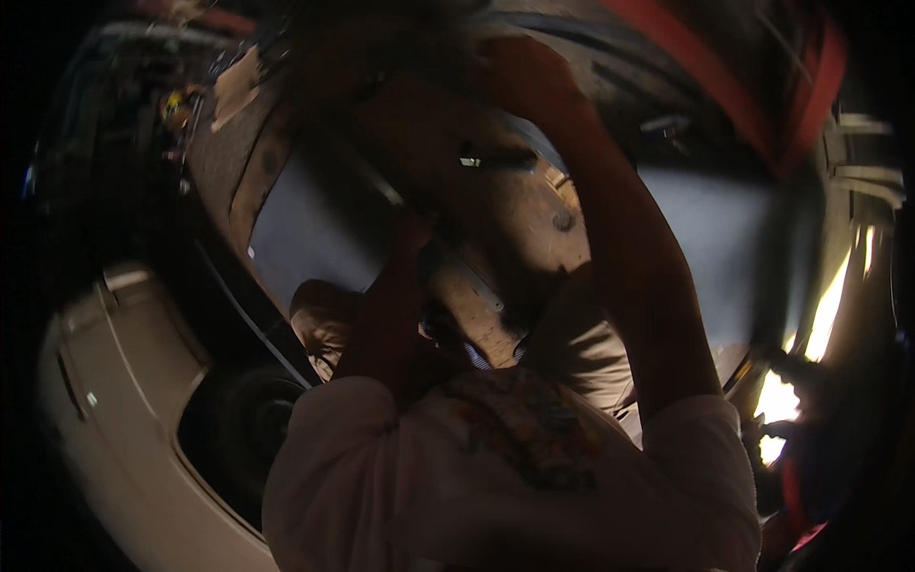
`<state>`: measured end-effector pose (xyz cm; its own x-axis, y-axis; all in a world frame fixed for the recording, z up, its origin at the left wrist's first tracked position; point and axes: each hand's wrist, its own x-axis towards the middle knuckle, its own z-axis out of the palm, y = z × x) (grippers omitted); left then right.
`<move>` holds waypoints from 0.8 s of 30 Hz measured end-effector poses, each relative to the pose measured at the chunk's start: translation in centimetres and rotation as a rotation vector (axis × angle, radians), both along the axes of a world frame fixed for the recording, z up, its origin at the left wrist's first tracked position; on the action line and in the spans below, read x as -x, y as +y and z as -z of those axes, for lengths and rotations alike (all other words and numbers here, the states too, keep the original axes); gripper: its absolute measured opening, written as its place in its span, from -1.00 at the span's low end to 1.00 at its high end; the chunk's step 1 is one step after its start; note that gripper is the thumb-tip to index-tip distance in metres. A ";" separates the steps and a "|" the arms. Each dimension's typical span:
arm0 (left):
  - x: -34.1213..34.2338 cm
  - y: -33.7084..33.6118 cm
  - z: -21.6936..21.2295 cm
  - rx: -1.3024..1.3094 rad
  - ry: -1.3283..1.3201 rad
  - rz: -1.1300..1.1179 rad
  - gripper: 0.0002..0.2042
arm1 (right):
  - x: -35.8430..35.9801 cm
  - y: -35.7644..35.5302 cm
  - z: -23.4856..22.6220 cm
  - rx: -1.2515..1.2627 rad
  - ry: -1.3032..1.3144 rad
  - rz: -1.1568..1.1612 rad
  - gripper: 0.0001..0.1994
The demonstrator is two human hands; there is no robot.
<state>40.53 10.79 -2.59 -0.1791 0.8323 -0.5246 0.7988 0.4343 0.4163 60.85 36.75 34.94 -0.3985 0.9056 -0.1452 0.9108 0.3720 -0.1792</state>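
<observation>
Deep shadow and blur cover most of the work in front of me. My left hand is low and left of the middle, looking closed, its fingers smeared. A thin, pale-edged streak runs up and left from it, perhaps part of something held; its kind cannot be made out. Farther forward, my right hand reaches into the dark at the top, at the end of a stretched arm. Its fingers are lost in shadow, and whatever it touches is hidden. Between the arms, a dark object with a shiny end shows over the brown, stained surface.
A pale car body with a dark wheel stands at my left. Grey flat panels lie on either side of the brown surface. Red bars slant across the upper right. Blurred clutter fills the far left.
</observation>
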 end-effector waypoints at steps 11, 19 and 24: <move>42.6 2.8 -32.2 -0.172 0.541 -0.438 -0.01 | 12.3 1.4 -0.4 0.121 0.047 -0.234 -0.55; 47.8 -9.4 -32.1 -0.376 0.565 -0.497 0.02 | 7.0 1.7 2.6 0.251 -0.036 -0.267 -0.52; 40.6 -13.9 -25.5 -0.017 0.366 -0.587 0.10 | 4.5 2.0 5.2 0.235 -0.082 -0.313 -0.52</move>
